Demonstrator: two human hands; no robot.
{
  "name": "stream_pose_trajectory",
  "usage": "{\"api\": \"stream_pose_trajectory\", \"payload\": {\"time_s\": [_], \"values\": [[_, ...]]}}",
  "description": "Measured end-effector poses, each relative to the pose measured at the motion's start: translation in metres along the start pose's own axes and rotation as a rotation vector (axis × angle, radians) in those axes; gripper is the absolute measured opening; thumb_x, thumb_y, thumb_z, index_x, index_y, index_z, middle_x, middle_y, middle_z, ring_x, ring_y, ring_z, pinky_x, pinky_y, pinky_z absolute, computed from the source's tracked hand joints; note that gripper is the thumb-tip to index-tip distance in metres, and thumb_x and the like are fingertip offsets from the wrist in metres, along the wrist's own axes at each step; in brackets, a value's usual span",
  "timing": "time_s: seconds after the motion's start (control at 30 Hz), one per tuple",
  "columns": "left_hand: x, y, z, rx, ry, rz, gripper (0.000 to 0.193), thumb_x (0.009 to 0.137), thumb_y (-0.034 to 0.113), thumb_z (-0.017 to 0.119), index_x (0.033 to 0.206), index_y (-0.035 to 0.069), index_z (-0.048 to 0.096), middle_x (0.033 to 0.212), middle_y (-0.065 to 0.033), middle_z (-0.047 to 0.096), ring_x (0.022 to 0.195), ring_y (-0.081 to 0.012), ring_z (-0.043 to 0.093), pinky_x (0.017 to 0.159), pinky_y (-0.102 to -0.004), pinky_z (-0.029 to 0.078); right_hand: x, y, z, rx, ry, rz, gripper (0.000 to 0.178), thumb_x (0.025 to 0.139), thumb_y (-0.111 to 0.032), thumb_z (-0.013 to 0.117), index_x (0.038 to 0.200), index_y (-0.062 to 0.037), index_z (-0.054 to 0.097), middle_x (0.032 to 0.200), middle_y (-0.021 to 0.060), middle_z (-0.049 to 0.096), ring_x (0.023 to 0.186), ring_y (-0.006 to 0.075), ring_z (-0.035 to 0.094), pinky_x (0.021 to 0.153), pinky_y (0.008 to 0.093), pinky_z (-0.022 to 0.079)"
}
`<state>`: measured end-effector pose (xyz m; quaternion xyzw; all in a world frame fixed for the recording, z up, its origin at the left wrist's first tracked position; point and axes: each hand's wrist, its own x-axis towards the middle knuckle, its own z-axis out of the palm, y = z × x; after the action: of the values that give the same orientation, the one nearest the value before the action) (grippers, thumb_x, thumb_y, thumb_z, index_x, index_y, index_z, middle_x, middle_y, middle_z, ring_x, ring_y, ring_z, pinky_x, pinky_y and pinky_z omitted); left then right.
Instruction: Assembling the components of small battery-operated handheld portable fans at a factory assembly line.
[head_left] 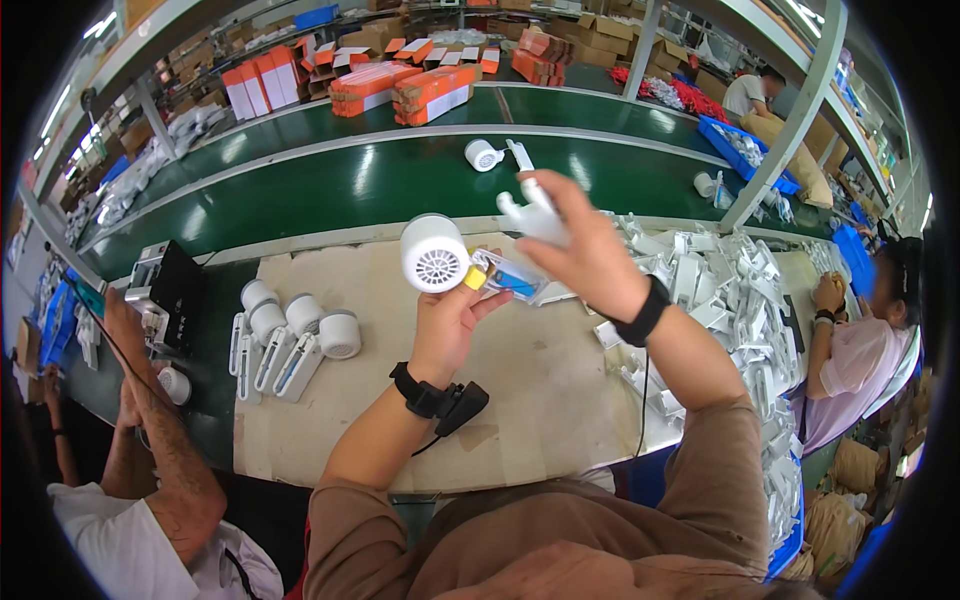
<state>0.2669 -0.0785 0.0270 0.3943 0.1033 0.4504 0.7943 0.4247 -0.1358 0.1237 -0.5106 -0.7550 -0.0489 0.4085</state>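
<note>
Above the work table, my left hand [447, 328] grips a white fan-like device; its round head [436, 255] has a grille turned toward me. An open housing [515, 280] with a blue part inside extends to the right from that head, and a small yellow piece [474, 278] shows at my fingers. My right hand [590, 255] is raised just beyond it, closed around a white plastic piece [538, 216] with two prongs. The two held things are apart.
Several white devices [298, 345] stand at the table's left. White plastic parts [715, 300] pile up on the right. Behind runs a green conveyor [350, 185] carrying another device [484, 155]. Co-workers sit on both sides; a black box-shaped machine [165, 290] stands left.
</note>
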Motion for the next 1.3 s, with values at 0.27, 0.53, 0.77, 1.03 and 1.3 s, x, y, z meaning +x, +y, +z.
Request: {"api": "stream_pose_trajectory", "payload": {"time_s": [0.27,0.53,0.77,1.03,1.3], "values": [[0.005,-0.015,-0.01,-0.146,0.131,0.0,0.03,0.092,0.015,0.049,0.119,0.003,0.049,0.117,-0.0092,0.056,0.103,-0.0183,0.057,0.085,-0.0357,0.05,-0.031,-0.015,0.015,-0.241,-0.283,-0.001,0.057,0.07,-0.02,0.07,0.122,-0.0123,0.047,0.093,0.0099,0.063,0.069,0.0289,0.062,0.054,0.0361,0.051],[0.003,-0.01,-0.007,-0.248,0.122,-0.064,0.032,0.092,0.024,0.049,0.12,0.007,0.049,0.114,-0.0058,0.055,0.103,-0.0172,0.055,0.088,-0.0357,0.046,-0.017,-0.005,0.02,-0.172,-0.151,-0.162,0.059,0.069,-0.017,0.07,0.124,-0.0105,0.05,0.116,0.0119,0.053,0.09,0.029,0.06,0.069,0.0336,0.053],[-0.002,-0.014,-0.008,-0.223,0.064,0.016,0.03,0.092,0.022,0.048,0.119,0.008,0.049,0.115,-0.0041,0.055,0.105,-0.016,0.054,0.088,-0.0338,0.045,-0.018,-0.005,0.03,-0.084,-0.176,-0.096,0.06,0.069,-0.017,0.071,0.124,-0.0088,0.049,0.118,0.0118,0.052,0.096,0.0294,0.059,0.074,0.0345,0.053],[0.001,-0.018,-0.001,-0.062,0.214,0.115,0.03,0.09,0.019,0.054,0.117,0.006,0.05,0.113,-0.0045,0.056,0.106,-0.0157,0.053,0.092,-0.0327,0.042,-0.019,-0.012,0.042,-0.458,-0.129,-0.148,0.053,0.075,-0.024,0.066,0.122,-0.0065,0.05,0.12,0.0108,0.051,0.083,0.0294,0.058,0.07,0.0331,0.051],[0.005,0.019,-0.01,-0.215,0.069,0.233,0.032,0.09,0.017,0.055,0.119,0.005,0.05,0.118,-0.009,0.055,0.114,-0.0199,0.05,0.098,-0.0373,0.039,-0.03,0.004,0.014,0.527,-0.458,0.552,0.05,0.089,-0.042,0.052,0.111,0.0022,0.055,0.085,0.0078,0.058,0.074,0.0142,0.054,0.065,0.0267,0.045]]}}
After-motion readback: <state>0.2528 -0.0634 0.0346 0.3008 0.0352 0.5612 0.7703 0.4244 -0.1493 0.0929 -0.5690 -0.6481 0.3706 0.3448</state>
